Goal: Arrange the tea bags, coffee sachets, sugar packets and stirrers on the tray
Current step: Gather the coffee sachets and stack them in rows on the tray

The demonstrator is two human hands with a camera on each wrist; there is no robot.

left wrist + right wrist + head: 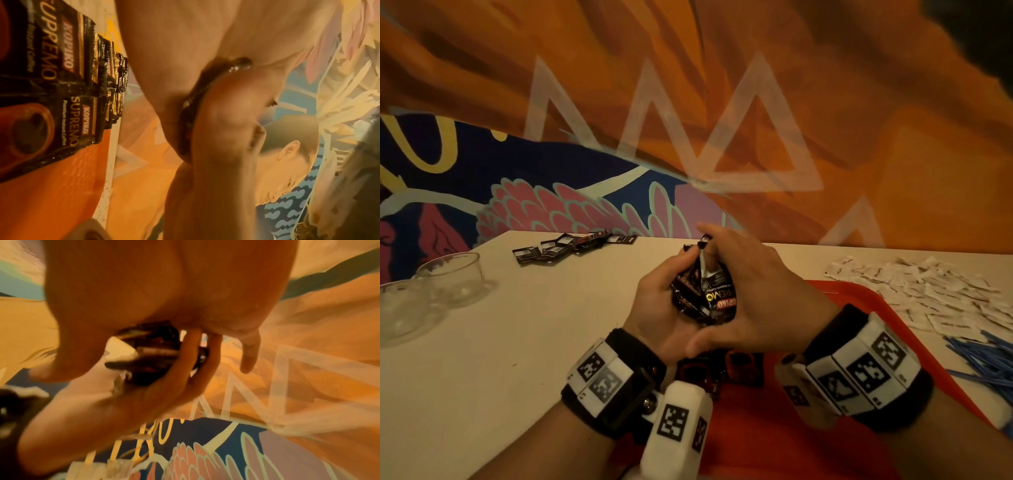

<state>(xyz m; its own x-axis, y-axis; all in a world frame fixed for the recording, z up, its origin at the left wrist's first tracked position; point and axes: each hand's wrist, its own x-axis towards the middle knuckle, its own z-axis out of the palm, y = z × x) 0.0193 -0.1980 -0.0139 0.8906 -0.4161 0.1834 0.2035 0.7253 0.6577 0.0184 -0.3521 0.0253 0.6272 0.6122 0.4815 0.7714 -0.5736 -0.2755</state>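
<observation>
While both hands are raised above the near part of the red plastic tray point(859, 298), they hold together one bunch of black coffee sachets with gold and red print point(705, 294). The left hand point(661, 308) cups the bunch from the left and from below, with its fingers curled around the sachets. The right hand point(753, 291) closes on the same bunch from the right side, its thumb near the bottom and its fingers bent over the top, where one fingertip pinches a sachet corner. On the tray surface just under the hands, more black coffee sachets lie flat point(61, 81); the left wrist view shows them in overlapping rows with the printed face up. A loose group of black sachets with white labels point(571, 245) lies at the far edge of the white table point(517, 342), well apart from the tray. To the right of the tray there is a wide pile of small white paper sugar packets point(935, 294), and near it, toward the person, a heap of thin blue plastic stirrers point(983, 359). Two clear round glass bowls point(431, 291) stand at the left edge of the table, touching each other. Behind the table there is a painted wall in orange, dark blue and pink point(688, 102). In the right wrist view the picture is blurred, but the dark bunch is visible between the two palms.
</observation>
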